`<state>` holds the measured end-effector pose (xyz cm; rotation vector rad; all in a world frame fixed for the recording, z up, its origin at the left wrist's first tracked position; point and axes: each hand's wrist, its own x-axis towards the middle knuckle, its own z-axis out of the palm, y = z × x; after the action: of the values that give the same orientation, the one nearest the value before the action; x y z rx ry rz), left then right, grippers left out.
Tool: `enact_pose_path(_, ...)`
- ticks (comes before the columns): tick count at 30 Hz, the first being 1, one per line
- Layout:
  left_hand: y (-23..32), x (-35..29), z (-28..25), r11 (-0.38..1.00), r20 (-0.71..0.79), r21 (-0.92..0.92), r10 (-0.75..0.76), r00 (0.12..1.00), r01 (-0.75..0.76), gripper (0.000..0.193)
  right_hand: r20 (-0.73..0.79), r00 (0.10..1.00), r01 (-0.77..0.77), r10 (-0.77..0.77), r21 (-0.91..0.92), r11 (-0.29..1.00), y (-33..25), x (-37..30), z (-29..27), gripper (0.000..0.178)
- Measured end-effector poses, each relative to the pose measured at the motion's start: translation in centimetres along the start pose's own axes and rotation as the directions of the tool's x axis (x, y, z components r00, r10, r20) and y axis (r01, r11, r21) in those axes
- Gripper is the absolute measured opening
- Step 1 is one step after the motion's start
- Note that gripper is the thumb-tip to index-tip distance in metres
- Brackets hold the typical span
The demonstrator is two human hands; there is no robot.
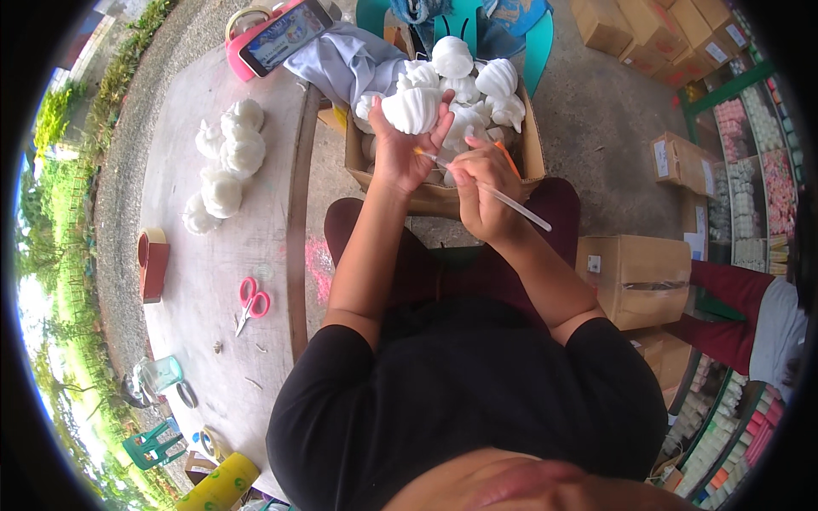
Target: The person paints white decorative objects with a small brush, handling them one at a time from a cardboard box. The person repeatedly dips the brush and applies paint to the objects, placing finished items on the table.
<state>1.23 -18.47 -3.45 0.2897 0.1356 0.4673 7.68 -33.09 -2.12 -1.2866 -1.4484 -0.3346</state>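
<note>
In my left hand (400, 157) rests a white, ribbed, rounded piece (412, 111), held up on the palm and fingers. My right hand (487, 192) pinches a thin paintbrush (521, 211) with a whitish see-through handle. Its yellowish tip points at the left palm, just below the white piece. Beneath both hands stands an open cardboard box (535, 140) heaped with similar white swirled pieces (452, 58). A narrow orange thing (508, 158) shows beside the right hand; I cannot tell whether the hand holds it.
The table (196, 281) on the left bears more white pieces (242, 153), pink scissors (253, 304), a tape roll (153, 260) and a phone (285, 36). A grey cloth (345, 64) hangs near the box. Cartons (639, 281) and stocked shelves stand right, beside another person (733, 298).
</note>
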Motion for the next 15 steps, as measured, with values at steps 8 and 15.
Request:
enact_pose_path(8,-0.6,0.0,-0.2,0.993,-0.016,0.113,0.047,0.999,-0.045,0.084,-0.074,0.996,0.051,-0.055,-0.053,0.997,0.3,0.2,0.6,0.02)
enact_pose_path(15,0.1,0.1,-2.1,0.991,0.124,-0.135,0.013,0.992,0.003,0.079,-0.131,0.991,0.011,-0.009,0.014,1.0,-0.4,0.5,0.0,0.019)
